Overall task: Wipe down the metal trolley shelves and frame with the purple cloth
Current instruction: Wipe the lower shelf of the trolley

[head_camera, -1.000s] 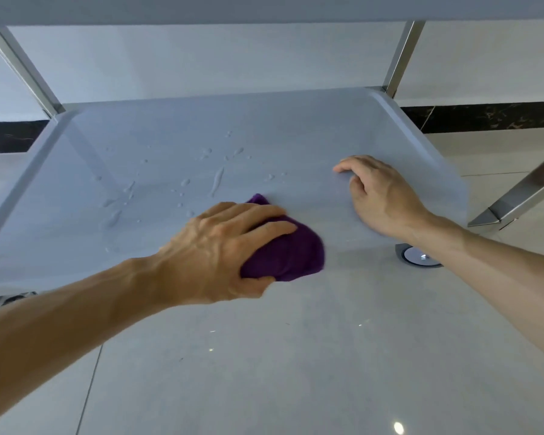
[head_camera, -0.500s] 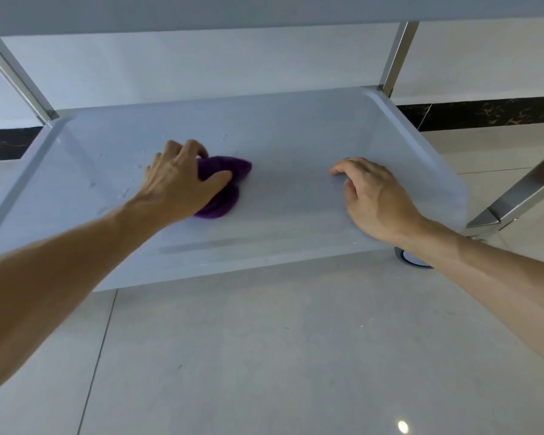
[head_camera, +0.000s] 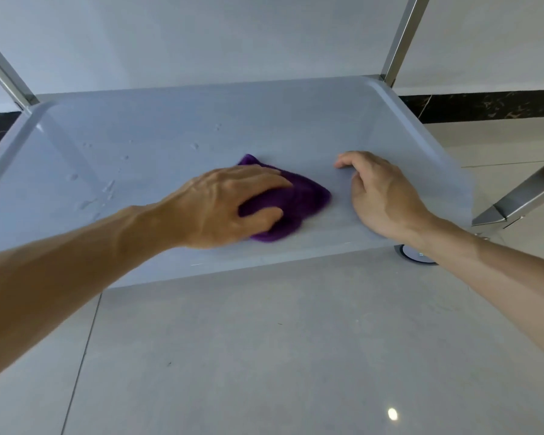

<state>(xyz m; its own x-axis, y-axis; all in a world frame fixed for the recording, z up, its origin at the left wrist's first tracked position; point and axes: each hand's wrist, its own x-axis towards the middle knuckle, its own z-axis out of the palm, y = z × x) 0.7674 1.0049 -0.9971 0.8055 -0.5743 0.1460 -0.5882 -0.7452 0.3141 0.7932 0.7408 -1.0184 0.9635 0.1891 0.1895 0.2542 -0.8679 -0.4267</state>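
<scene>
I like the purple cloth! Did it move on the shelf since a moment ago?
Yes. The cloth slid right, away from the left post and close beside the resting right hand.

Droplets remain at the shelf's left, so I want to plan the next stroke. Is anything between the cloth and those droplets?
Nothing visible: bare shelf lies between the purple cloth under the left hand and the droplets.

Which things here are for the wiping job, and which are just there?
For the job:
purple cloth, gripped by the left hand
trolley shelf, with water drops
frame posts
right hand, resting on the shelf

Just there:
caster wheel
floor tiles
black wall strip
</scene>
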